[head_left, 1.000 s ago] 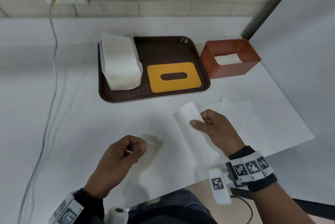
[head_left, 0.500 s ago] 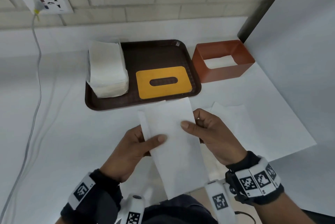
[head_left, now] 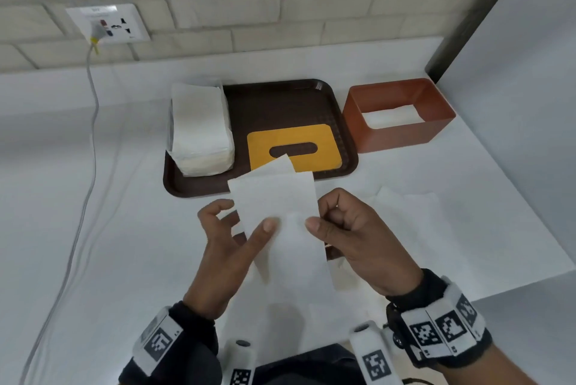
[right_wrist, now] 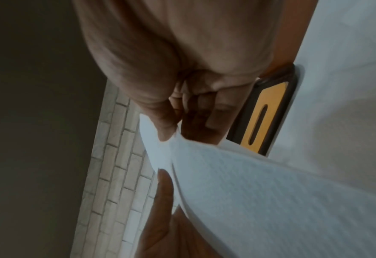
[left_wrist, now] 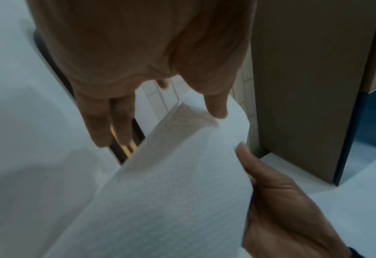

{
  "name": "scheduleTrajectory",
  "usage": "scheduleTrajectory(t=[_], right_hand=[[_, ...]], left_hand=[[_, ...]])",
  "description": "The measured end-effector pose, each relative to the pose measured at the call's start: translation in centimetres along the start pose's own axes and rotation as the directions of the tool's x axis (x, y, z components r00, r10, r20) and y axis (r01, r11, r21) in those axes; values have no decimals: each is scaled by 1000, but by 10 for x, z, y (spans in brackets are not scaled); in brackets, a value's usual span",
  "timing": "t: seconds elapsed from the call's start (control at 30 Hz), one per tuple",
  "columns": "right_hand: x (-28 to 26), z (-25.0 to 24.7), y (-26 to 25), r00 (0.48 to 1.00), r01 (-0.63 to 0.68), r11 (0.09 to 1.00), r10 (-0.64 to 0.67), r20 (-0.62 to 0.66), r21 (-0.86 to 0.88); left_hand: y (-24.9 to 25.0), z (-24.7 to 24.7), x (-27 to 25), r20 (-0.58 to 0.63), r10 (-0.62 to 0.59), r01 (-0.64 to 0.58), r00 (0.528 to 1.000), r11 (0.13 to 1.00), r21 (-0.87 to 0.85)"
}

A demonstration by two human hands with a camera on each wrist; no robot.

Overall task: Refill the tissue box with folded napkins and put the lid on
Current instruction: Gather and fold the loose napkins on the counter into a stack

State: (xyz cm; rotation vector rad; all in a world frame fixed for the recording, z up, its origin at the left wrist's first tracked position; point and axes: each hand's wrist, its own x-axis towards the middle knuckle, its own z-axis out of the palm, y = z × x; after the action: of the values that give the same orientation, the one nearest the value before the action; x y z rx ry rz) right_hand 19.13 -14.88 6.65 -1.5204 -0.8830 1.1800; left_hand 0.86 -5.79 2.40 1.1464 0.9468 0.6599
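I have the thin white paper napkin [head_left: 277, 216] up off the surface between both hands, and its long axis runs from my wrists away toward the tray, the far end tipped slightly left. My right hand [head_left: 352, 238] pinches its right edge, thumb on top and curled fingers [right_wrist: 196, 125] behind. My left hand [head_left: 230, 247] is looser: the thumb lies flat on the near face, the other fingers [left_wrist: 107, 125] spread behind the sheet and only half closed, so I read it as steadying more than gripping.

The move I judge comes next turns on the open rust-orange plastic tissue box [head_left: 399, 135]: it stands beyond and to the right of my right fingers, well apart, so the right hand is the nearer one to carry the napkin in. Its long side runs across my view, so the napkin's long axis would need turning to match. White paper already lies in its bottom.

The napkin looks soft, faintly embossed and folded lengthwise, with one layer peeking out at the far corner. The yellow slotted lid [head_left: 293, 151] lies just past the fingertips in the dark brown tray [head_left: 311, 95], beside the tall white napkin stack [head_left: 199, 132].
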Motion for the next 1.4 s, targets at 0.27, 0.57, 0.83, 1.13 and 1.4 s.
scheduleTrajectory(t=[0.27,0.57,0.83,1.13,1.4], right_hand=[[9,2,4,998,-69,998,69,0,4],[63,-59,45,918,-373,348,273,-288,-860],[88,-27,61,904,-419,335,240,-353,-844],[84,-27,61,934,-355,535,236,-268,-766],[24,-13,-8,971,-107,978,141,192,-179]], left_hand=[[13,-3,-5,59,85,-84,995,996,-30],[3,-53,-1,-109,-34,17,993,988,-151],[-14,-69,-1,-106,-87,80,991,994,-73],[-18,-68,-2,-60,-94,92,994,995,-26],[-18,-70,12,-111,-39,39,993,999,1]])
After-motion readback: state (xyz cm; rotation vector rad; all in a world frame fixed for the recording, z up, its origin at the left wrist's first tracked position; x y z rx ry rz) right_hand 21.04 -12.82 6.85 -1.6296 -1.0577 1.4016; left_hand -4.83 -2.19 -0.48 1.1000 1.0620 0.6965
